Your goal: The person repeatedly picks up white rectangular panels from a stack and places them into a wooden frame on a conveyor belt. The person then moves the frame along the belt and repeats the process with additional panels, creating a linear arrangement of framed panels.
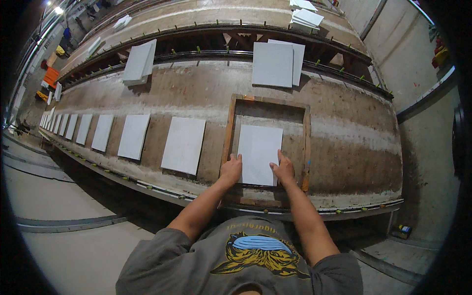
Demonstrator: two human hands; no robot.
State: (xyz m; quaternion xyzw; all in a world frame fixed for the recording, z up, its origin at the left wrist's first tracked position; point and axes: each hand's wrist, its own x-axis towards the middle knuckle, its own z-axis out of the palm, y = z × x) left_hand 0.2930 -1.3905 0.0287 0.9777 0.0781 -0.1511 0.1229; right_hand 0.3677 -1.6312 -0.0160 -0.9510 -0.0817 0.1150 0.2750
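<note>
In front of me a thin white rectangular panel (260, 152) lies inside a wooden frame (307, 147) on the long table. My left hand (231, 170) is at the panel's left edge, thumb against it and the other fingers bent outside. At the right edge is my right hand (284, 170), its index finger stretched along the side and its thumb reaching over the panel's surface. Between them the two hands hold the panel by its sides. Their undersides are hidden.
A row of white panels (183, 145) runs leftward along the table's near edge (344, 210). Stacked panels (139, 62) and another stack (273, 65) lie farther back by a metal rail (216, 54). Beyond is a second long table (196, 19); a wall (393, 54) stands right.
</note>
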